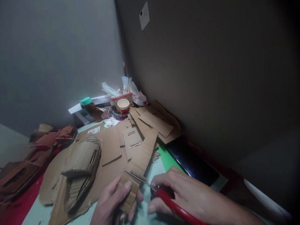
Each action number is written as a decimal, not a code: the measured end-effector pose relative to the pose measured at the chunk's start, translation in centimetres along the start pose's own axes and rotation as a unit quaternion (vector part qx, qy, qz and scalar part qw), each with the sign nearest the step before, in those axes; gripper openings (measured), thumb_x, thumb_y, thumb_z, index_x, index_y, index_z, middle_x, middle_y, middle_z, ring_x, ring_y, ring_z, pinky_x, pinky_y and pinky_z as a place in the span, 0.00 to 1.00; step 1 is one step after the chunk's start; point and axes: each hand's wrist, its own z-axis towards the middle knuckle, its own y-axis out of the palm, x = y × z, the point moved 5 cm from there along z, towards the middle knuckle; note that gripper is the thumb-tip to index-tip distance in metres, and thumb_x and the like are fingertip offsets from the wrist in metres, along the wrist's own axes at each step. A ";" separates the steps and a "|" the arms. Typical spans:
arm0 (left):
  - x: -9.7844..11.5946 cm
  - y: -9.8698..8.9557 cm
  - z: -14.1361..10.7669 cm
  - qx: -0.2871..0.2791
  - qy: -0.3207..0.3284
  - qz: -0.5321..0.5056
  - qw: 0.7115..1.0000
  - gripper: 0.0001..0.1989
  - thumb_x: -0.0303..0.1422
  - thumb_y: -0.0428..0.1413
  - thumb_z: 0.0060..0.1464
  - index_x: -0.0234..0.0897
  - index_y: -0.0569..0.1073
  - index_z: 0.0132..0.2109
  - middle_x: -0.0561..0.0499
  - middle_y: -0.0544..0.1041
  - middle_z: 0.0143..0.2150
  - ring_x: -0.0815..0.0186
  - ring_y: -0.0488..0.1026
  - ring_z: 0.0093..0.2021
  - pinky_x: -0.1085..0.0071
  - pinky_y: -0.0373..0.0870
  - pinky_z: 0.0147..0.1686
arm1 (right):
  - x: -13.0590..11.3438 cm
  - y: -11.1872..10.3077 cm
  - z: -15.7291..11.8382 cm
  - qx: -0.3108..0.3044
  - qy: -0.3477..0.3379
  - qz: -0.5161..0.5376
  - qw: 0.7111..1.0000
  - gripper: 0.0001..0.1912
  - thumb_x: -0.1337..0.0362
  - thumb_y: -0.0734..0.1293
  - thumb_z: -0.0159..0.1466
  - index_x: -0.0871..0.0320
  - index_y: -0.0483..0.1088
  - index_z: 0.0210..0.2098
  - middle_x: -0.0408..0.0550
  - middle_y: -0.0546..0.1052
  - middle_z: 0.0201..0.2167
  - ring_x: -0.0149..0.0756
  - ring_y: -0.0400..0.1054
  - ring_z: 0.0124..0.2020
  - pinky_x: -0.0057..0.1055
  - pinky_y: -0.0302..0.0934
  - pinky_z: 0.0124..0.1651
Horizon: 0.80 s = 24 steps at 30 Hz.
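My left hand point(109, 200) grips a piece of brown cardboard point(128, 201), thumb on top and fingers beneath. In my right hand point(185, 187) are scissors point(167, 199) with red handles. Their slightly parted blades lie across the cardboard's upper end, just beyond my left thumb. A long cardboard strip point(146, 153) reaches away past the blades; whether it joins the held piece is hard to tell. Left of my hands rests a cardboard model point(81, 156) with a rounded, ribbed top and stair-like folds.
Flat cardboard pieces point(112, 147) cover the middle of the table. Reddish-brown models point(25, 173) line the left side. A paper cup point(123, 105), a jar with a green lid point(86, 101) and white sticks point(110, 90) stand at the back. A dark glossy panel point(192, 162) lies along the right wall.
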 end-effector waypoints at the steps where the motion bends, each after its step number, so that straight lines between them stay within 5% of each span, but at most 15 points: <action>1: -0.1 0.2 0.0 0.000 -0.003 -0.005 1.000 0.22 0.48 0.67 0.48 0.30 0.78 0.30 0.46 0.73 0.24 0.72 0.64 0.18 0.76 0.49 0.20 | 0.1 -0.1 0.0 0.006 -0.004 0.003 1.000 0.23 0.39 0.72 0.60 0.54 0.74 0.32 0.42 0.67 0.28 0.40 0.67 0.37 0.29 0.56 0.35; 8: -1.0 1.0 0.2 -0.037 -0.005 -0.037 0.999 0.15 0.41 0.61 0.59 0.32 0.80 0.44 0.46 0.75 0.30 0.69 0.65 0.22 0.74 0.56 0.21 | 0.3 0.1 0.2 0.014 -0.054 0.001 0.998 0.27 0.44 0.68 0.67 0.57 0.61 0.23 0.38 0.61 0.20 0.32 0.58 0.27 0.28 0.48 0.29; 13: -0.7 1.5 -0.3 -0.014 -0.009 -0.063 0.998 0.13 0.35 0.57 0.61 0.30 0.79 0.47 0.43 0.78 0.33 0.67 0.66 0.22 0.74 0.60 0.20 | 1.1 -0.5 0.7 0.055 -0.041 0.016 0.998 0.29 0.44 0.64 0.70 0.57 0.59 0.21 0.38 0.59 0.19 0.32 0.56 0.26 0.29 0.48 0.31; 20: 0.0 -0.1 -0.7 0.158 0.002 -0.180 0.971 0.09 0.34 0.60 0.59 0.33 0.83 0.40 0.44 0.80 0.40 0.63 0.73 0.37 0.77 0.73 0.33 | 0.9 -2.5 1.0 0.119 -0.018 0.076 0.990 0.25 0.43 0.69 0.63 0.57 0.63 0.24 0.39 0.62 0.19 0.30 0.53 0.23 0.28 0.47 0.26; 24: 1.0 -0.6 -1.0 0.172 0.060 -0.189 0.965 0.13 0.37 0.72 0.45 0.37 0.81 0.37 0.51 0.74 0.33 0.67 0.66 0.30 0.79 0.65 0.21 | 0.0 -2.0 -0.1 0.113 -0.034 0.106 0.987 0.22 0.45 0.68 0.60 0.59 0.70 0.36 0.45 0.70 0.28 0.36 0.60 0.29 0.31 0.58 0.31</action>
